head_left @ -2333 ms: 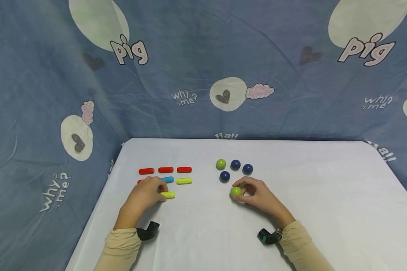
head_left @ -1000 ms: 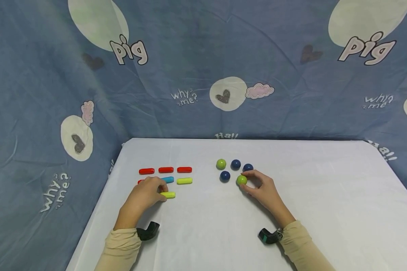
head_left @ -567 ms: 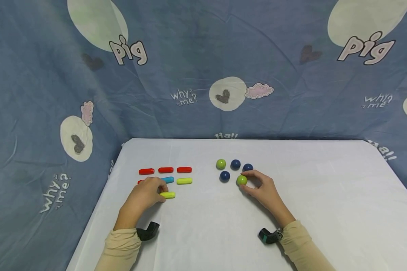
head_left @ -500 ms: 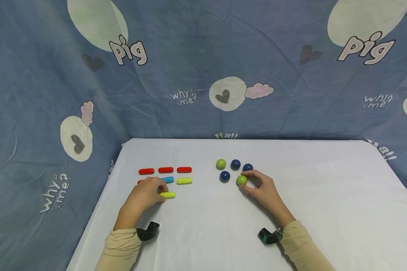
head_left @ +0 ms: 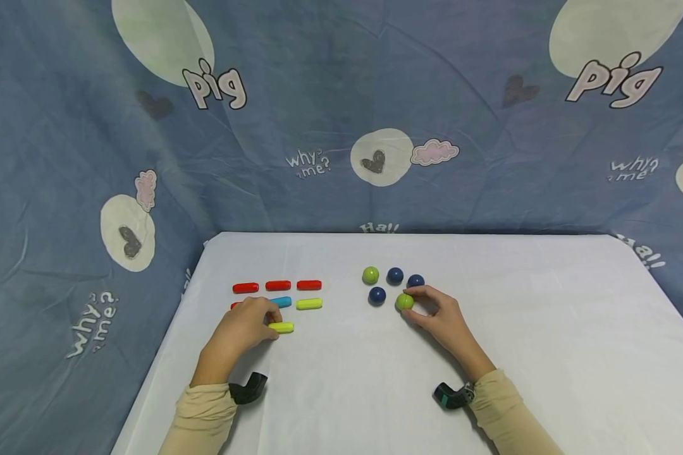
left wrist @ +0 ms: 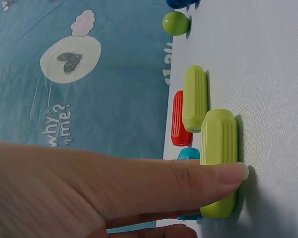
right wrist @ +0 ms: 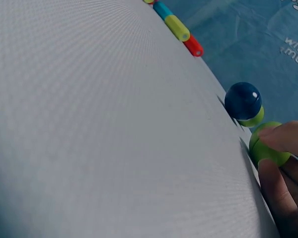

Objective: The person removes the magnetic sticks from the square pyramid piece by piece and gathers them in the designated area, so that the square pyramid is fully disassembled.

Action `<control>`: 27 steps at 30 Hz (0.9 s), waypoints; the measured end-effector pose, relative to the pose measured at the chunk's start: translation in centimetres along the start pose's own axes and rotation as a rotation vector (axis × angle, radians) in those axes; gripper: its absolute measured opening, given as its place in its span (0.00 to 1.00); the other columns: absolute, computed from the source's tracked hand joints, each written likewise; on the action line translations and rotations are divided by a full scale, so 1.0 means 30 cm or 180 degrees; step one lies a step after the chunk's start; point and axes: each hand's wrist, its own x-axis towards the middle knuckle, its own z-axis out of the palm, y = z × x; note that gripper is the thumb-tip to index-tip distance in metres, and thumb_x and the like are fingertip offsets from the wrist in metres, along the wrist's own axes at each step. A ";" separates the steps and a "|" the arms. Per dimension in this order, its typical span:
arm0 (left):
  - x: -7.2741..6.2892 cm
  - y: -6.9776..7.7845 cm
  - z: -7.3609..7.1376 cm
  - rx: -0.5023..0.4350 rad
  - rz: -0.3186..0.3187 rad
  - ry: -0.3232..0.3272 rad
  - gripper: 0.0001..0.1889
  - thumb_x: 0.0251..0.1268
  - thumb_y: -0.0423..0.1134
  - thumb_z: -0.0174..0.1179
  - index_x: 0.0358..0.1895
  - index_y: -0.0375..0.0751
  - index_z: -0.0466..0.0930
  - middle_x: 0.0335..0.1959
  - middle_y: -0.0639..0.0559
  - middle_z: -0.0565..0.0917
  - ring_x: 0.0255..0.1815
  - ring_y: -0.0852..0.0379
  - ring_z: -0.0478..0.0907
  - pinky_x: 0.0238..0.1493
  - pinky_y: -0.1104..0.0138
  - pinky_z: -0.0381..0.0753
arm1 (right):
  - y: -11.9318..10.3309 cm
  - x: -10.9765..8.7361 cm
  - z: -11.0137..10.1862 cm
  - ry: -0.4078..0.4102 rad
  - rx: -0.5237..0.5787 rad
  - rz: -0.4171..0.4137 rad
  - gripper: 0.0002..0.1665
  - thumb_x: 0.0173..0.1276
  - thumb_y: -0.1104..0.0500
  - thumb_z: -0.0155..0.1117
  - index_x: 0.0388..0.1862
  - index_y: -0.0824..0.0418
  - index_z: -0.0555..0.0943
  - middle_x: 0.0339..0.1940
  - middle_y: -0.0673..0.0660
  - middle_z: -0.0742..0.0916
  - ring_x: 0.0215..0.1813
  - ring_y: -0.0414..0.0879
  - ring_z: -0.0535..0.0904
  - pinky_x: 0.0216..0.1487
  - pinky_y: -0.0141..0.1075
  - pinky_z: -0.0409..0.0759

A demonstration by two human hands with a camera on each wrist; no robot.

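My left hand (head_left: 241, 325) pinches a yellow-green ribbed plastic stick (head_left: 283, 327) in the row nearest me. In the left wrist view the thumb lies across that stick (left wrist: 219, 136), low against the white cloth. My right hand (head_left: 441, 319) holds a green ball (head_left: 404, 302) between thumb and fingers, just in front of a dark blue ball (head_left: 415, 281) that it partly covers. The right wrist view shows the fingertips on both sides of the held ball (right wrist: 268, 146). Close to it are two more blue balls (head_left: 377, 296) and another green ball (head_left: 370, 275).
Beyond the left hand lie three red sticks (head_left: 277, 285) in a row. Behind it come a blue stick (head_left: 282, 302), a second yellow-green stick (head_left: 309, 304) and a red one mostly hidden by the hand. A blue printed curtain (head_left: 319, 208) borders the white table (head_left: 341, 392).
My right hand has carried the green ball away from me and slightly right, up beside the blue balls, then stayed there. The left hand and its stick have kept their place.
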 end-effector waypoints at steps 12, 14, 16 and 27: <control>-0.012 0.009 -0.002 -0.0081 -0.0043 0.0001 0.13 0.50 0.37 0.81 0.37 0.43 0.87 0.33 0.52 0.83 0.37 0.54 0.76 0.42 0.57 0.80 | -0.003 -0.005 -0.001 -0.0011 0.0030 -0.0003 0.25 0.62 0.60 0.79 0.58 0.55 0.84 0.59 0.55 0.89 0.70 0.55 0.80 0.75 0.53 0.71; -0.012 0.010 -0.001 -0.0098 -0.0026 0.0018 0.13 0.50 0.37 0.81 0.37 0.43 0.87 0.33 0.52 0.84 0.36 0.55 0.76 0.42 0.57 0.80 | -0.004 -0.005 0.000 -0.0005 0.0011 -0.0020 0.26 0.61 0.60 0.79 0.59 0.55 0.84 0.59 0.55 0.88 0.70 0.56 0.79 0.74 0.54 0.72; -0.011 0.010 0.000 -0.0116 -0.0014 0.0035 0.13 0.50 0.38 0.81 0.37 0.43 0.87 0.33 0.52 0.84 0.36 0.55 0.77 0.41 0.57 0.80 | -0.005 -0.005 0.000 -0.0005 0.0016 -0.0028 0.26 0.61 0.61 0.79 0.59 0.55 0.84 0.60 0.56 0.88 0.70 0.56 0.79 0.73 0.54 0.73; -0.010 0.016 -0.002 -0.0151 0.0045 0.0095 0.14 0.51 0.41 0.81 0.39 0.42 0.87 0.36 0.52 0.86 0.38 0.55 0.78 0.43 0.57 0.82 | 0.002 -0.008 -0.003 -0.0023 0.0089 -0.0184 0.26 0.62 0.62 0.78 0.60 0.53 0.84 0.62 0.52 0.88 0.71 0.50 0.78 0.75 0.33 0.70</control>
